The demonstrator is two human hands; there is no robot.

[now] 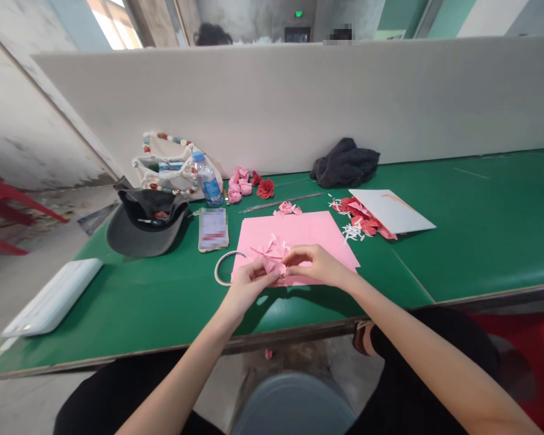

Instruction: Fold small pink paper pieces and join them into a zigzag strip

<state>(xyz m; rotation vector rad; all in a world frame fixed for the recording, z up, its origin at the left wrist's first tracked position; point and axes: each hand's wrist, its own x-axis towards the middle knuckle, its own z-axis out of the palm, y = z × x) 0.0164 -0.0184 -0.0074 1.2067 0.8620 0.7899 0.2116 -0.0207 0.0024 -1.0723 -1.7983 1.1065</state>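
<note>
My left hand (249, 283) and my right hand (316, 263) meet over the near edge of a pink paper sheet (317, 232) on the green table (480, 241). Both pinch a small folded pink paper piece (272, 264) between their fingertips. Loose pink paper bits (272, 246) lie on the sheet just behind the hands. A roll of tape (222, 269) rests flat beside my left hand.
A phone (213, 228), a dark cap (145, 223), a beaded white bag (163, 166) and a water bottle (207, 178) stand at the left. Finished paper roses (249, 181), thin wires (281, 202), a dark cloth (344, 162), a white sheet (394, 211) with red scraps (362, 216) lie behind. A white board (54, 296) sits far left.
</note>
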